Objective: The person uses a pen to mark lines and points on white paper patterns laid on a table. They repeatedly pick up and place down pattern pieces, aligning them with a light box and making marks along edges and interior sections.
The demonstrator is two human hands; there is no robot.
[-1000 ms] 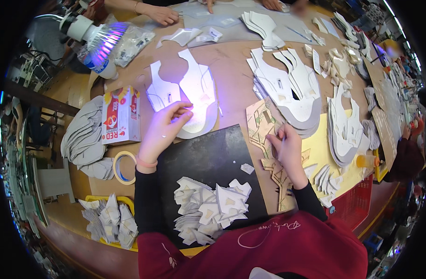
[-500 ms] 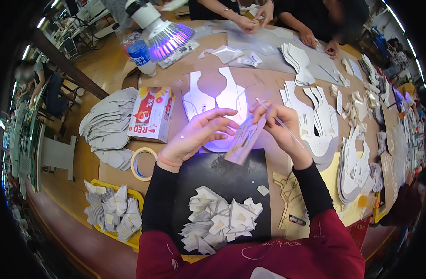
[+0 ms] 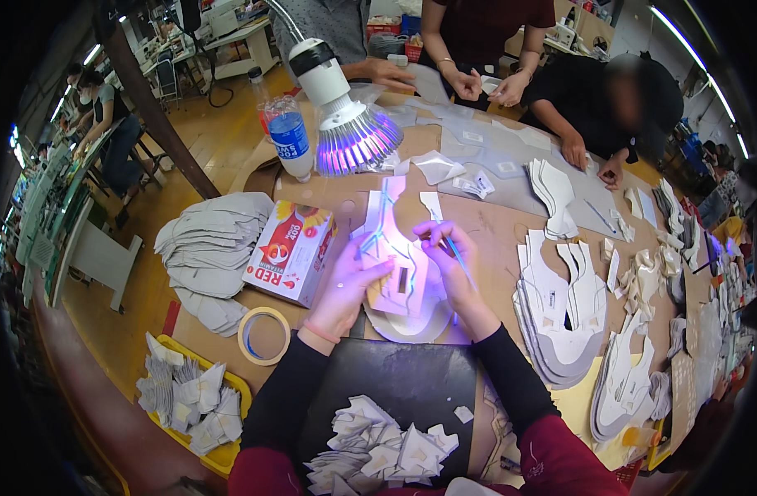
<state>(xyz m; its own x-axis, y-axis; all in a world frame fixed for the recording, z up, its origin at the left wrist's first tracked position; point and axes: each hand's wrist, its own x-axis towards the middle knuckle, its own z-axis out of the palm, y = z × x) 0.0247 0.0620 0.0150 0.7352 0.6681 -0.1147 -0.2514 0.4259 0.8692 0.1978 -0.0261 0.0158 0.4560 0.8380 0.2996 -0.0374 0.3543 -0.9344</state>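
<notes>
Under the lit lamp, a flat slotted template lies over a white U-shaped cut piece that looks like a shoe upper. My left hand grips the template's left edge, thumb on top, other fingers partly hidden. A slim pen-like stick is pinched in my right hand, close to the template's right side. Purple light washes over both hands and the template, and the stick's tip is hard to make out.
Small cut pieces are heaped on a black mat. To the left are a tape roll, a red-and-white box, grey piece stacks and a yellow tray. U-shaped stacks lie right. Co-workers' hands work across the table.
The template has passed from my right hand to my left and down onto the cut piece. My left hand has closed on it; my right keeps the stick. The view has tilted up.
</notes>
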